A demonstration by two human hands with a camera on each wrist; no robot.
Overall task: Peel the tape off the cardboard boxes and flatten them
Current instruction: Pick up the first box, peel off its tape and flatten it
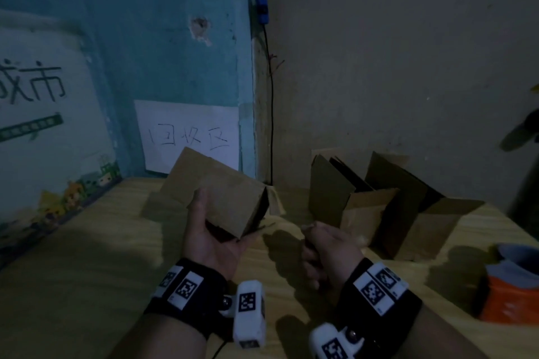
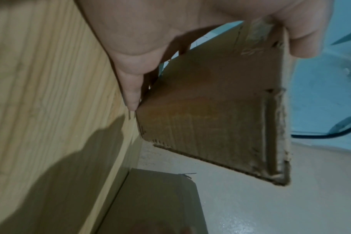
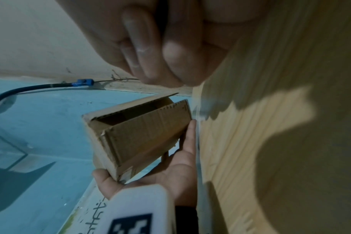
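Three cardboard boxes show in the head view: one small box (image 1: 221, 195) held up at the centre, and two open boxes, one (image 1: 347, 198) at about 3 o'clock of it and another (image 1: 420, 213) farther the same way. One flat cardboard piece (image 1: 163, 207) lies at its 9 o'clock. Two hands: left hand (image 1: 213, 242), right hand (image 1: 329, 251). One white paper sign (image 1: 186, 131) at 12 o'clock. One orange bag (image 1: 510, 294) at 4 o'clock.

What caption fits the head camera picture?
Left hand holds a small cardboard box over the wooden table.
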